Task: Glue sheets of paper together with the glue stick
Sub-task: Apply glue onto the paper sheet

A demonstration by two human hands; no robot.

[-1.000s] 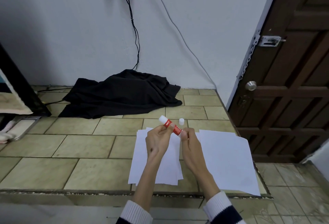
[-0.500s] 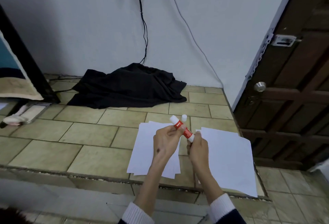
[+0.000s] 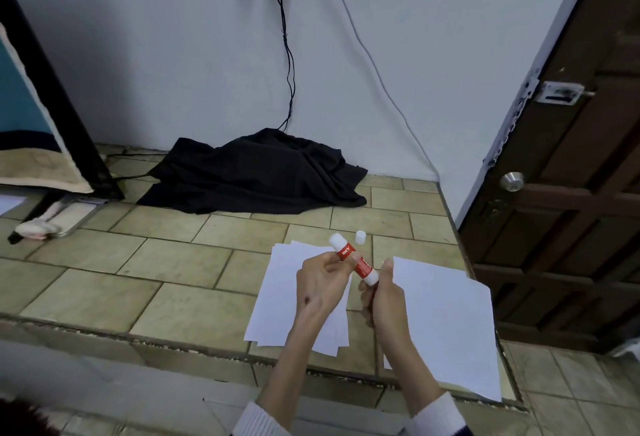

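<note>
Single view, head-worn wide-angle camera. It is looking forward and down from above the person's forearms, facing a white wall (image 3: pixel 173 37) across a raised tiled ledge (image 3: pixel 156 262). Both hands are sitting low and right of centre, close to the lens: left hand (image 3: pixel 320 283), right hand (image 3: pixel 386 300). The wall is lying farther off at top, a dark wooden door (image 3: pixel 571 193) is filling the right edge. Straight lines are bowing toward the frame edges. No second view is sharing the scene.
</note>
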